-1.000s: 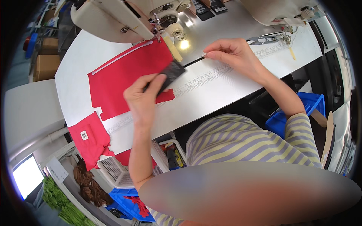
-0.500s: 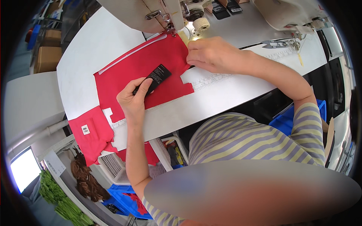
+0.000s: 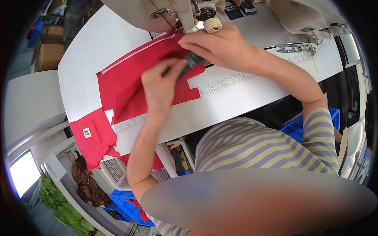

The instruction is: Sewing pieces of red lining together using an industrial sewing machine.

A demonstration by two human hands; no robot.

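The left hand [image 3: 163, 84], motion-blurred, grips a thin black tag [image 3: 193, 59] between thumb and fingers, over smooth red cloth [image 3: 134, 76]. The cloth spreads flat beneath and left of those fingers, one soft diagonal crease beside them, a narrow white strip [image 3: 134, 55] along its far edge. The right hand [image 3: 226, 47] has bent fingertips at the cloth's corner; I cannot tell whether they pinch it. Just beyond its knuckles sits a ribbed cream knob [image 3: 213, 25].
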